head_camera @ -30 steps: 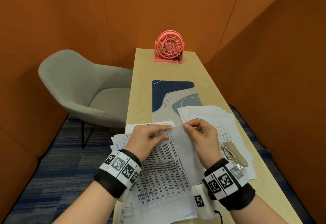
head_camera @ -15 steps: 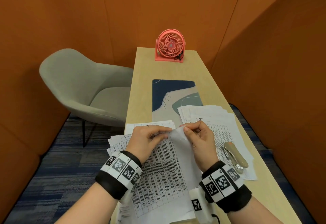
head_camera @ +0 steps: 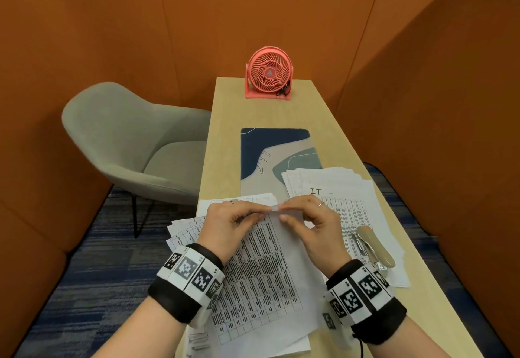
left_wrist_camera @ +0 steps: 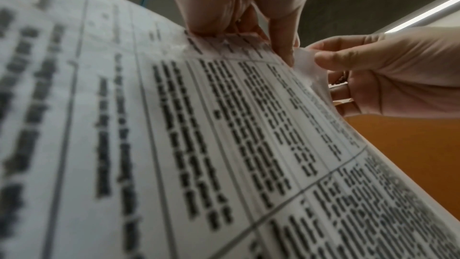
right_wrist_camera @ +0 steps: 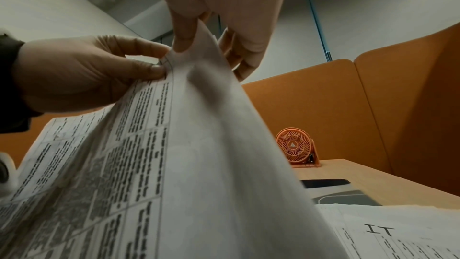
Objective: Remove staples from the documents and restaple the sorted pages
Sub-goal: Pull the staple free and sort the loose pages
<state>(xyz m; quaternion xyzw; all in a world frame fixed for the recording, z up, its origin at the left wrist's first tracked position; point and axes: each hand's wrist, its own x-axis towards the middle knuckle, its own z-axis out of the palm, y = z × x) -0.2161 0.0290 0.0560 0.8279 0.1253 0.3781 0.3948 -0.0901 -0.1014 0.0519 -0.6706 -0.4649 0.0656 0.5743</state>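
Evidently both grips had converged since a second earlier: the left hand [head_camera: 225,222] and right hand [head_camera: 315,222] each pinched the top corner of the white printed table document [head_camera: 261,273], raised slightly above the pale wooden desk [head_camera: 225,138], suggesting sheets being parted; the beige stapler [head_camera: 375,248] lay unused nearby.

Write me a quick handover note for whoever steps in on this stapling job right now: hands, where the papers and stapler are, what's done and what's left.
Left hand: pinches the top edge of the printed table pages.
Right hand: pinches the corner of the blank-backed top sheet, peeling it from those pages.
Whether a staple still joins that corner cannot be seen.
Stapler: lies untouched on the "IT" pile, right of the hands.
More loose sheets lie under the left wrist.
Left: separate these pages, sort them, restaple.
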